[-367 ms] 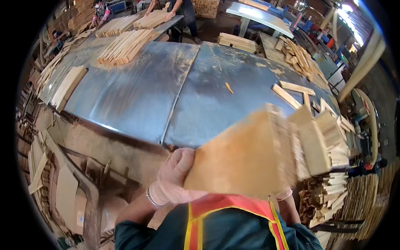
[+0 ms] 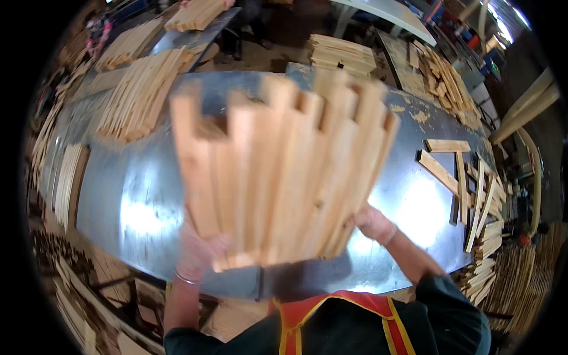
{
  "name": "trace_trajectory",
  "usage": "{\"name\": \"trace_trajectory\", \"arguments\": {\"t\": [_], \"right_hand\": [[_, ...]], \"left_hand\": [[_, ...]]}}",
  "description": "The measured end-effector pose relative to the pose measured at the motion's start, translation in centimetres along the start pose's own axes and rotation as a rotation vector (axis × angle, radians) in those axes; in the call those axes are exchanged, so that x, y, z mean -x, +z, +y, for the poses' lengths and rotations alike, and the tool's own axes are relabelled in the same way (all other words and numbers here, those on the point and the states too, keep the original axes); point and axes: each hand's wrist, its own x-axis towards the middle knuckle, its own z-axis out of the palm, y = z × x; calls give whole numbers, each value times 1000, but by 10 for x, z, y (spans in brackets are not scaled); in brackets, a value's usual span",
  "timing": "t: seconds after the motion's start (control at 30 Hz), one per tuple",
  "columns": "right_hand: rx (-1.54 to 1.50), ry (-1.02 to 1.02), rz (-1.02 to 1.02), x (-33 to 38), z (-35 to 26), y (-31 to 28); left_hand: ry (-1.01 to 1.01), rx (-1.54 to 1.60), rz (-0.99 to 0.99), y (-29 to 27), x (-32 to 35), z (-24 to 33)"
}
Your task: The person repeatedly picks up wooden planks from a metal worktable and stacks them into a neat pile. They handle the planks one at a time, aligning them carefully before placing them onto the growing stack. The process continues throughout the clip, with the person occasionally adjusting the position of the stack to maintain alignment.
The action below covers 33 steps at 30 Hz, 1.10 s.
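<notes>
A row of several pale wooden strips (image 2: 278, 171) is held up over the metal table (image 2: 148, 195), pressed together side by side, with uneven far ends. My left hand (image 2: 201, 242), in a light glove, grips the bundle at its near left corner. At the right side, my right hand (image 2: 374, 223) clamps the outermost strip, its fingers partly hidden by the wood. Motion blurs the bundle, mostly at the far ends. Below it lies a dark shadow on the table top.
On the table's left are a stack of wooden strips (image 2: 142, 92) and a narrower stack (image 2: 70, 183). Loose wood pieces (image 2: 447, 171) lie at the right. Beyond the far edge stands a strip pile (image 2: 342, 53). Another person's hand (image 2: 228, 5) rests near wood at the top.
The bundle has moved left and forward from my right side over the table, turning so the strips' lengths face me. My right hand has come into view on its right side.
</notes>
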Motion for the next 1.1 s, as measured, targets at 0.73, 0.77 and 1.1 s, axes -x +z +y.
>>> {"name": "trace_trajectory", "arguments": {"t": [0.73, 0.77, 1.1], "right_hand": [[712, -89, 491, -320, -55, -6], [942, -218, 570, -286, -57, -31], [980, 518, 32, 175, 151, -58]], "left_hand": [[-137, -940, 136, -30, -421, -201], [9, -1049, 244, -43, -394, -208], [612, -999, -298, 86, -89, -122]]}}
